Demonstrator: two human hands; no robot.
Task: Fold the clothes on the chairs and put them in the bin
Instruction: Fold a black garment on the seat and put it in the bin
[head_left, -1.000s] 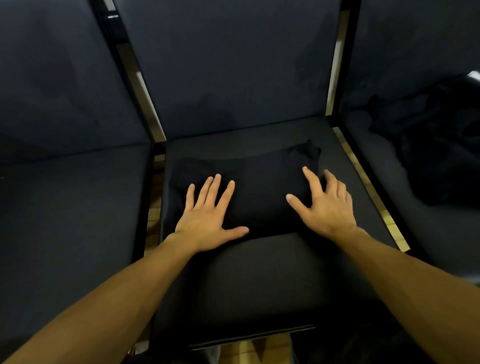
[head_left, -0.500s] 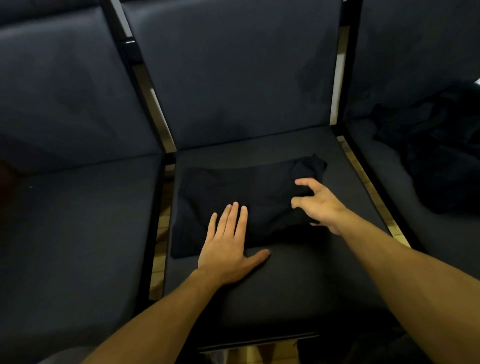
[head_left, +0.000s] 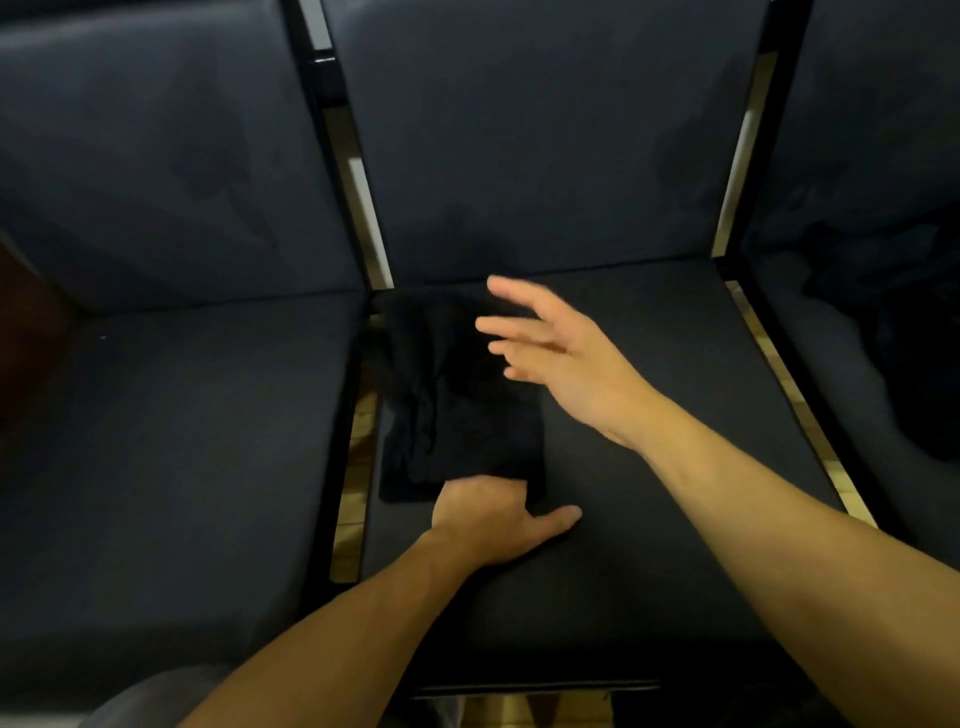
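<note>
Head view shows a dark folded garment (head_left: 462, 400) lying on the left part of the middle chair seat (head_left: 649, 467), its left edge close to the seat's edge; the left hand (head_left: 491, 522) sits at the garment's near edge, its fingers hidden, apparently tucked under or into the near fold, while the thumb lies straight out on the seat to the right of them; whether those fingers pinch the cloth or only lie under it I cannot tell; the right hand (head_left: 558, 356) hovers above the garment's right side with fingers straight and spread, holding nothing, blurred as if in motion; the garment's far edge lies beyond the right fingertips, toward the backrest, and its rumpled left side lies well to the left of both hands; a second dark heap of clothes (head_left: 904, 353) rests on the chair to the right, far from either hand; no bin shows in this view; the step in hand looks like the last fold or smoothing of this garment, so roughly the folding of one item is near done and the binning is not begun; the next move probably calls for the right fingers to come down flat on the top layer or slip under the far edge, so that both hands can lift the bundle without it opening.
</note>
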